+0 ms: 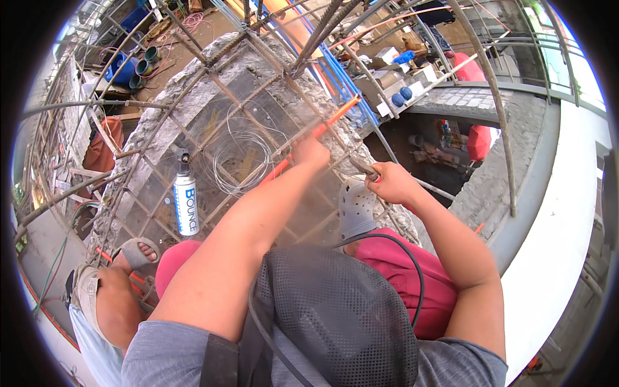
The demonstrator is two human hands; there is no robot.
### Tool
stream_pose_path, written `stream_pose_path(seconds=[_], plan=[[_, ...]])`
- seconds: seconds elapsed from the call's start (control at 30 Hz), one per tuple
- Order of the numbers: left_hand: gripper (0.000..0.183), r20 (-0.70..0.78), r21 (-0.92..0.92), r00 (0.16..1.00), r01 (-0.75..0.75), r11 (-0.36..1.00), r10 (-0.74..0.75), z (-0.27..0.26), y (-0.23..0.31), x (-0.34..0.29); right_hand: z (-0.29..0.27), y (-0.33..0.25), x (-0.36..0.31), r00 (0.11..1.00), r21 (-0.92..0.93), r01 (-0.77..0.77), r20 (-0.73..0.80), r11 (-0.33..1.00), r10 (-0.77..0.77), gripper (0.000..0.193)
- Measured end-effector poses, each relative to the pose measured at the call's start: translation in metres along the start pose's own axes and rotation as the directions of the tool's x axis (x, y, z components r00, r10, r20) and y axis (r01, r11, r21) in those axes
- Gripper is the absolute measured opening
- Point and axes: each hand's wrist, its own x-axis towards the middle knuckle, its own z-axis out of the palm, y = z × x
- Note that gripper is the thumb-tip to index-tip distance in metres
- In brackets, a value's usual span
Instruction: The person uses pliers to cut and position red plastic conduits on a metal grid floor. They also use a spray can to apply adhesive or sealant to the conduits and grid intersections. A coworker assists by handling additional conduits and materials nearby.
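Orange tube and pliers in hand, right of the wire coil.
The smooth, slim, round orange tube [342,111] slants upward just right of the loosely looped, thin silvery wire coil [218,169]; the left hand [311,153] has its grip clamped around it. Farther right of the coil, the right hand [392,184] has its grip closed on metal pliers [365,169] with a bit of red at the handle. Under the coil, brownish ribbed rebar [227,86] crosses in a grid, edged by rough, broken grey concrete [143,132]. Left of the coil is a white-and-blue cylindrical canister [186,205] with a black nozzle.
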Motion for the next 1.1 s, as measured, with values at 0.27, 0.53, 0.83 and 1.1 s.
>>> stream_pose_path(seconds=[0.27,0.53,0.83,1.1], plan=[[0.055,0.054,0.157,0.996,-0.072,0.985,0.064,0.009,-0.014,0.006,0.053,-0.028,0.020,0.999,-0.144,-0.032,-0.011,0.989,0.031,0.021],[0.045,0.148,-0.067,0.972,-0.175,0.982,0.183,0.009,-0.034,0.041,0.067,-0.054,0.032,0.984,0.008,-0.163,-0.077,0.987,0.163,0.031],[0.053,0.080,-0.194,0.977,-0.177,0.965,0.195,0.013,-0.040,0.035,0.085,-0.055,0.050,0.977,-0.227,-0.115,-0.204,0.967,0.068,0.020],[0.065,0.330,-0.467,0.881,-0.161,0.869,0.340,0.019,-0.057,0.065,0.110,-0.051,0.074,0.873,-0.243,-0.047,-0.481,0.969,-0.078,0.014]])
